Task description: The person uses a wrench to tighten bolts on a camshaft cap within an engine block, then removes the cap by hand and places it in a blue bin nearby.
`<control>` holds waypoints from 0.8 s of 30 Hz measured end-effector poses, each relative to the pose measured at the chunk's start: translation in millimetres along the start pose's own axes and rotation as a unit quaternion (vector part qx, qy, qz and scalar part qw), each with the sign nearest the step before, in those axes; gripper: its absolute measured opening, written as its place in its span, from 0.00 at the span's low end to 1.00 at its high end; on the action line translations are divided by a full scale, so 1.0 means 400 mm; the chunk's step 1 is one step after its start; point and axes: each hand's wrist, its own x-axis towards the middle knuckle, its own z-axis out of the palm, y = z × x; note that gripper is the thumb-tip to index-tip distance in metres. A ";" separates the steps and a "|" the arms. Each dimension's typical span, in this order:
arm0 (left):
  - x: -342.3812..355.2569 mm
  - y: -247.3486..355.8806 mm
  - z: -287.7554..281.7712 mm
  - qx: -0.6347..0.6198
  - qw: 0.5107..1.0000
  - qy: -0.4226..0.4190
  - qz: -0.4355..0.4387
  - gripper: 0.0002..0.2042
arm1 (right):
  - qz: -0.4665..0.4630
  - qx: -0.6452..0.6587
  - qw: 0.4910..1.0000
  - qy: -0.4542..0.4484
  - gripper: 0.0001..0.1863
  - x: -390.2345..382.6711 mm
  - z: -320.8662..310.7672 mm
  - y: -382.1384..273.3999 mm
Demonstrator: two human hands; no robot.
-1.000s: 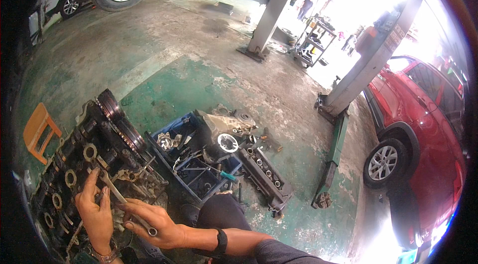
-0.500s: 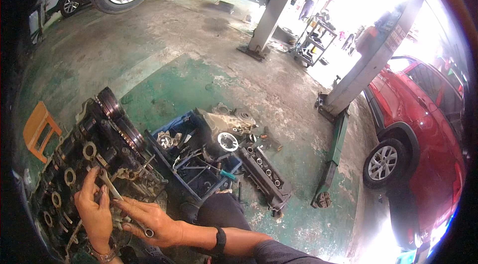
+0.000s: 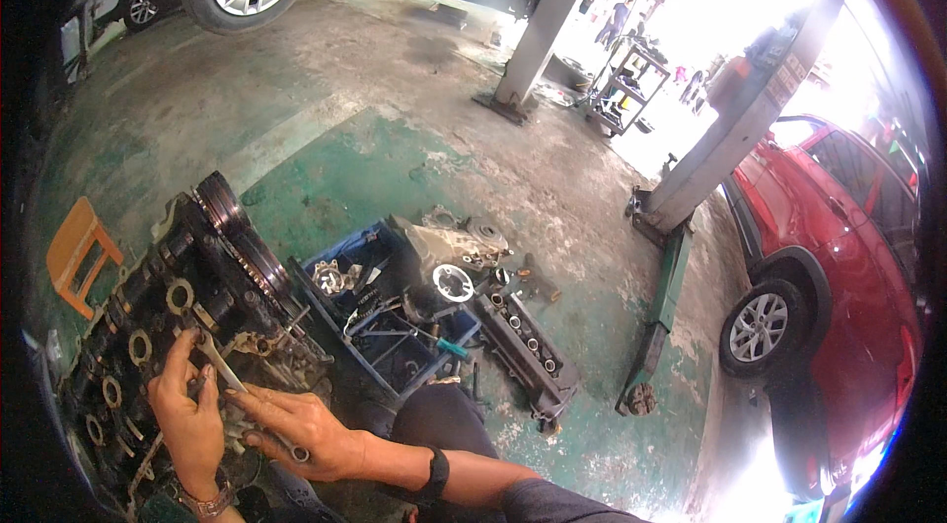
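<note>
A dark, greasy engine block (image 3: pixel 212 311) lies at the lower left, with several round metal-rimmed openings along it. Against its side rests a combination wrench (image 3: pixel 224 366), its upper end at a fastener among the openings. My right hand (image 3: pixel 301 432) is closed around the shaft, and the wrench's ring end pokes out below the palm. At the upper end, my left hand (image 3: pixel 187 419) has its index finger and thumb closed about the wrench head. The fastener itself is mostly hidden by those fingertips.
Right of the engine stands a blue crate (image 3: pixel 395 377) of parts and tools. Beyond it lie a metal housing (image 3: pixel 449 245) and a black valve cover (image 3: pixel 528 350). An orange stool (image 3: pixel 79 252) is at left. Lift posts (image 3: pixel 730 143) and a red car (image 3: pixel 848 316) stand right.
Hands and wrench hold nearly the same place on the engine. The whole view has shifted very slightly.
</note>
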 end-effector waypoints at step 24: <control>-0.008 -0.009 0.014 0.003 0.999 0.038 0.007 0.21 | 0.227 0.478 0.832 0.167 0.21 -0.004 -0.057 0.064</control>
